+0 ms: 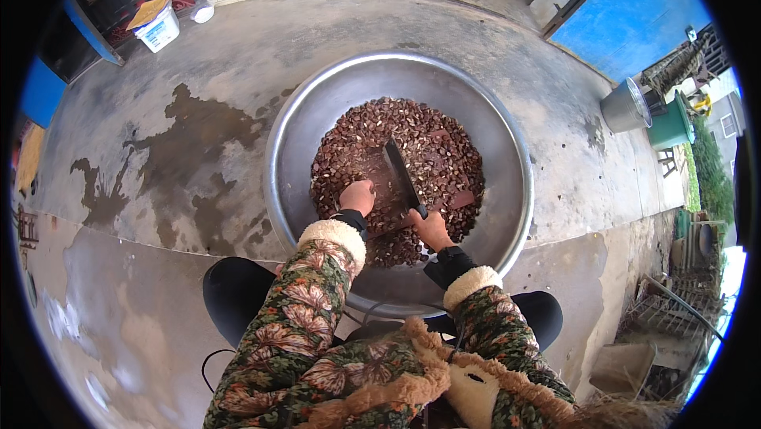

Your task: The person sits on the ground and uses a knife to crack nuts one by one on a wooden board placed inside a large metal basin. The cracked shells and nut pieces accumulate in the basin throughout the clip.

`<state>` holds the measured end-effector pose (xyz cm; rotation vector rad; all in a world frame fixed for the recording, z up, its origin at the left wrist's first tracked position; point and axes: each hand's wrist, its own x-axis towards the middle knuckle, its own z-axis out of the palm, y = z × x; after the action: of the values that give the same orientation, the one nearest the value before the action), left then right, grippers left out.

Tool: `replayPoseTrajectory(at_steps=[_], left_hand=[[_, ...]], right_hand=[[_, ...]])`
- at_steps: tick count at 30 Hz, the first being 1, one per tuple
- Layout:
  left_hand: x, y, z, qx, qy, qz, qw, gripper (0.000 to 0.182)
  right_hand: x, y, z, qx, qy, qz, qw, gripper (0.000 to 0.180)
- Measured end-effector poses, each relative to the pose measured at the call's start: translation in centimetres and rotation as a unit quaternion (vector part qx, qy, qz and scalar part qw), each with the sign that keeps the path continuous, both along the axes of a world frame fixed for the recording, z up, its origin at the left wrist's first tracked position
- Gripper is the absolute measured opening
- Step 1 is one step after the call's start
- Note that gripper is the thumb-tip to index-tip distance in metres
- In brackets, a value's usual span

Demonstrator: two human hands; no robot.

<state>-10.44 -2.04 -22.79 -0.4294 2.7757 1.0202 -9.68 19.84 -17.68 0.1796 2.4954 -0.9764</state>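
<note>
A wide, round metal basin [297,131] stands in front of my knees. Across its bottom lies a thick layer of small dark-brown pieces [348,131], like chestnuts, some showing pale cut faces. A reddish-brown board [371,164] rests among them, partly covered. My right hand [432,230] grips the black handle of a cleaver [399,170], whose blade points away from me over the board. Over the board's left side, my left hand [358,197] has its fingers curled; whether something small is between them is hidden.
Wet patches [190,149] mark the concrete floor to the left. A white bucket [159,30] and a bowl [203,13] stand at the far left. To the right are a metal bucket [621,106], a green tub [669,125] and a blue door [630,12].
</note>
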Motion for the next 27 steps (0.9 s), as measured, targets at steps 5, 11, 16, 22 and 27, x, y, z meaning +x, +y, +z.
replayPoseTrajectory(at_steps=[5,11,16,22,27], left_hand=[[-0.6,1.3,0.3,-0.037,0.009,-0.011,0.999,0.010],[-2.7,2.9,0.4,0.074,0.049,0.045,0.995,0.023],[-2.4,1.9,0.3,0.101,0.040,0.043,0.993,0.042],[-0.3,-1.4,-0.1,0.086,0.010,0.074,0.993,0.018],[2.1,-2.4,-1.0,0.054,-0.040,0.094,0.993,0.016]], right_hand=[[0.2,0.6,3.2,-0.031,0.053,0.000,0.998,0.045],[-0.2,0.3,4.9,-0.089,0.046,-0.057,0.993,0.046],[0.4,0.4,3.3,-0.054,0.083,0.002,0.995,0.044],[0.0,-0.1,2.5,-0.026,0.036,0.059,0.997,0.047],[0.7,-1.2,1.4,0.026,0.018,0.073,0.997,0.049]])
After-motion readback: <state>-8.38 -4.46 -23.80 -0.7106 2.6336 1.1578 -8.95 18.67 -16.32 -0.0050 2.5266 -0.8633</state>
